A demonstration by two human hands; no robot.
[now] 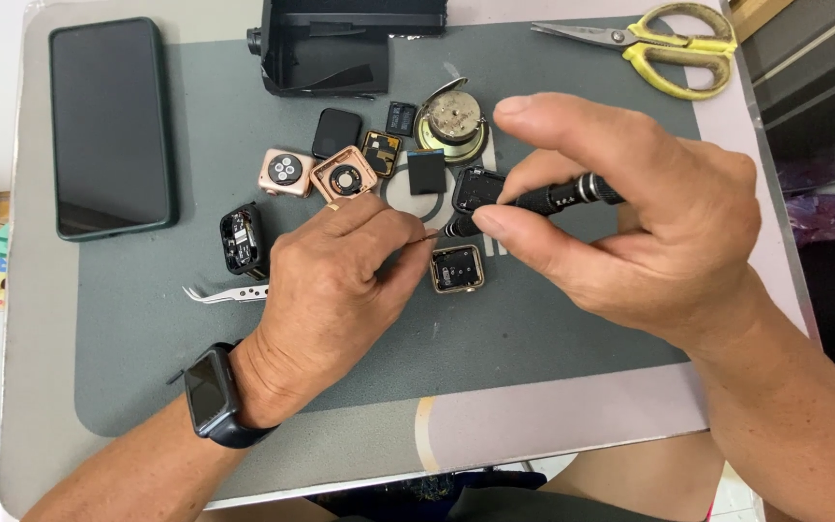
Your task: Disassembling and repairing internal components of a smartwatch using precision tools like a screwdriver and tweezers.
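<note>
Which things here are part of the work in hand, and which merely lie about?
In hand: right hand holding black screwdriver; left hand at its tip.

Lying about: phone, scissors, tweezers, round metal mechanism, gold watch case, black box.

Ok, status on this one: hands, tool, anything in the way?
Right hand grips black screwdriver. Left hand pinches its tip. Gold watch case directly below; nothing blocking.
</note>
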